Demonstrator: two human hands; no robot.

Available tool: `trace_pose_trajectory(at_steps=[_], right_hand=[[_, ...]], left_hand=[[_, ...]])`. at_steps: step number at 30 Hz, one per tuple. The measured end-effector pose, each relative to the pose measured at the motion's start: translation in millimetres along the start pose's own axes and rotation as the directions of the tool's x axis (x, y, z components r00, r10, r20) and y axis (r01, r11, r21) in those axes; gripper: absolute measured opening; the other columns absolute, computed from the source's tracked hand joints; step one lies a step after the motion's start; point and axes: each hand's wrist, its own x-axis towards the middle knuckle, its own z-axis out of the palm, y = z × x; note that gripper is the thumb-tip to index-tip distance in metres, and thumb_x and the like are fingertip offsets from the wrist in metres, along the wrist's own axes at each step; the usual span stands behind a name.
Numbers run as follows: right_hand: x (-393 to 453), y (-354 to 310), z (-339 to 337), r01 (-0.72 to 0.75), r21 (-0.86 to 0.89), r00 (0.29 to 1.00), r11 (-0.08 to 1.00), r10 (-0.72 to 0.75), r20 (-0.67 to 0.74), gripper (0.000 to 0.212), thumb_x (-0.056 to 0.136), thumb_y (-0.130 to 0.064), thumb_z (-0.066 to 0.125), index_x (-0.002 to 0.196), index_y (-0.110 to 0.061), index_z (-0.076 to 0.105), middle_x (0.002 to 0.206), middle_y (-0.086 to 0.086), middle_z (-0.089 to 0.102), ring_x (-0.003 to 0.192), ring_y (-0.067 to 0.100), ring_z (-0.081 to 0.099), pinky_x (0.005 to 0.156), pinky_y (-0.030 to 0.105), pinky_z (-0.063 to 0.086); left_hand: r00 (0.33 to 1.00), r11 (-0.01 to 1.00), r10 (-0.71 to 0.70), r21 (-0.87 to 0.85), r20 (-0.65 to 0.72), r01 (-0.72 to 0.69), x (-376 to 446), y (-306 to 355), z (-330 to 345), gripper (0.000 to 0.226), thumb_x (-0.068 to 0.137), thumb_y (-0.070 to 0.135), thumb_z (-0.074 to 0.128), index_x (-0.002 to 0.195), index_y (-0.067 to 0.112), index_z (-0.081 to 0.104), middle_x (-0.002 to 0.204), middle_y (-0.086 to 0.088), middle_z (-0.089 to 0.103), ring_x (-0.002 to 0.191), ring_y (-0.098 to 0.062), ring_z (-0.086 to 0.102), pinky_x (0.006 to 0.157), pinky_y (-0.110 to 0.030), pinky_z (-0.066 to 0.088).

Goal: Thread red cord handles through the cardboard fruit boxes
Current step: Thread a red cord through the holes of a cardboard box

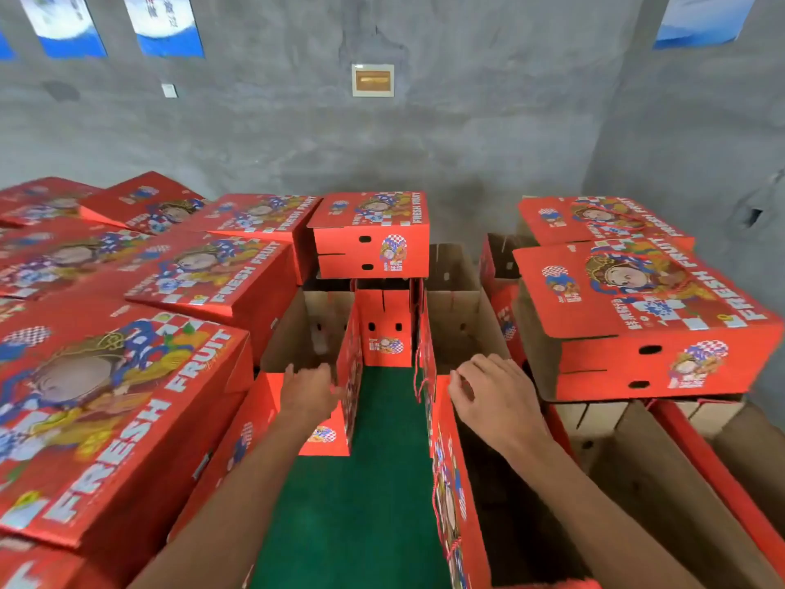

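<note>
Below, left hand (308, 391) gripping an open box's (297, 333) rim, right hand (495, 397) loosely curled, holding nothing.

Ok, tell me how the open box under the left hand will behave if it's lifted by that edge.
The open box looks empty, so probably light. Its thin cardboard wall would likely flex where the left hand is. Being tall and open-topped, it may tip or twist if lifted from one side.

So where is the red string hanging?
The red string hangs in the middle of the head view, down the side of the open box just left of the right hand, above the green floor.
</note>
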Motion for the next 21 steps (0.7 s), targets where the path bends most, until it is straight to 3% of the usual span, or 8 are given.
trace_pose_trajectory(at_steps=[3,8,11,13,17,21], right_hand=[[-10,3,-8,-0.053,0.013,0.999,0.999,0.052,0.006,0.021,0.095,-0.024,0.065,0.077,-0.018,0.072,0.074,-0.005,0.066,0.074,0.018,0.062,0.073,0.035,0.049],[-25,10,-29,-0.120,0.018,0.993,0.993,0.120,0.014,0.024,0.099,-0.028,0.061,0.080,-0.021,0.072,0.077,-0.008,0.068,0.075,0.014,0.062,0.084,0.033,0.049],[-35,14,-42,-0.133,0.046,0.991,0.990,0.132,0.039,0.026,0.101,-0.032,0.057,0.082,-0.023,0.071,0.078,-0.011,0.066,0.076,0.010,0.060,0.088,0.032,0.049],[-44,15,-51,-0.139,0.046,0.990,0.989,0.138,0.033,0.026,0.102,-0.034,0.055,0.083,-0.024,0.072,0.079,-0.010,0.067,0.077,0.010,0.060,0.088,0.031,0.047],[-70,18,-71,-0.129,0.079,0.991,0.989,0.131,-0.024,0.027,0.099,-0.031,0.058,0.076,-0.023,0.070,0.075,-0.009,0.066,0.073,0.013,0.059,0.083,0.031,0.046],[-104,32,-93,-0.070,0.113,0.994,0.991,0.079,-0.076,0.031,0.097,-0.027,0.060,0.067,-0.020,0.063,0.067,-0.007,0.060,0.068,0.017,0.057,0.082,0.033,0.045]], left_hand=[[0.998,0.998,0.049,0.039,-0.025,-0.048,-4,2,2,0.018,0.100,0.028,0.051,0.098,0.022,0.069,0.097,0.002,0.076,0.104,-0.022,0.067,0.108,-0.038,0.033],[0.989,0.989,0.136,0.059,-0.056,-0.133,-27,7,7,0.019,0.099,0.023,0.051,0.102,0.023,0.070,0.095,0.002,0.076,0.102,-0.018,0.067,0.105,-0.034,0.035],[0.978,0.980,0.199,0.028,-0.060,-0.198,-48,8,3,0.022,0.100,0.020,0.052,0.100,0.017,0.074,0.098,-0.001,0.077,0.097,-0.022,0.068,0.086,-0.028,0.043],[0.969,0.965,0.245,-0.083,-0.042,-0.248,-61,15,-2,0.021,0.100,0.017,0.056,0.101,0.011,0.076,0.098,-0.005,0.078,0.091,-0.024,0.071,0.070,-0.026,0.042],[0.940,0.907,0.338,-0.252,-0.038,-0.336,-90,55,-13,0.022,0.099,0.024,0.063,0.115,0.016,0.073,0.104,-0.008,0.076,0.099,-0.032,0.068,0.079,-0.042,0.051],[0.939,0.906,0.343,-0.272,0.019,-0.325,-123,93,-6,0.033,0.095,0.024,0.068,0.127,0.017,0.064,0.110,-0.006,0.074,0.108,-0.029,0.067,0.088,-0.042,0.052]])
